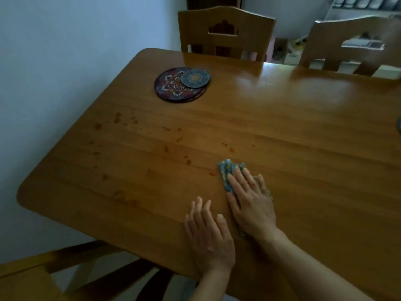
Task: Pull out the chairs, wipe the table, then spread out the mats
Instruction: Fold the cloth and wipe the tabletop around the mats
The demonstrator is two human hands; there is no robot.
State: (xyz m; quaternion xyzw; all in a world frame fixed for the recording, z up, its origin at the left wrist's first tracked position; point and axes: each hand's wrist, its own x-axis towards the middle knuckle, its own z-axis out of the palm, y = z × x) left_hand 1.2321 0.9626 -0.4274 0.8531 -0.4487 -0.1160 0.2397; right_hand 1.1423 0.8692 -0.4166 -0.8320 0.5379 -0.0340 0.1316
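Observation:
My right hand (251,203) lies flat on a blue and yellow cloth (226,173), pressing it onto the wooden table (303,148) near the front edge. Only the cloth's far end shows beyond my fingers. My left hand (208,237) rests flat on the table just to the left, fingers apart, holding nothing. Dark reddish stains (121,120) dot the table's left half. A stack of round patterned mats (173,86) sits toward the far left, with a smaller blue mat (195,78) on top.
Two wooden chairs stand at the far side, one (225,31) behind the mats and one (355,44) at the right. A third chair (65,272) is at the near left corner. A wall runs along the left. A dark object (399,127) touches the right frame edge.

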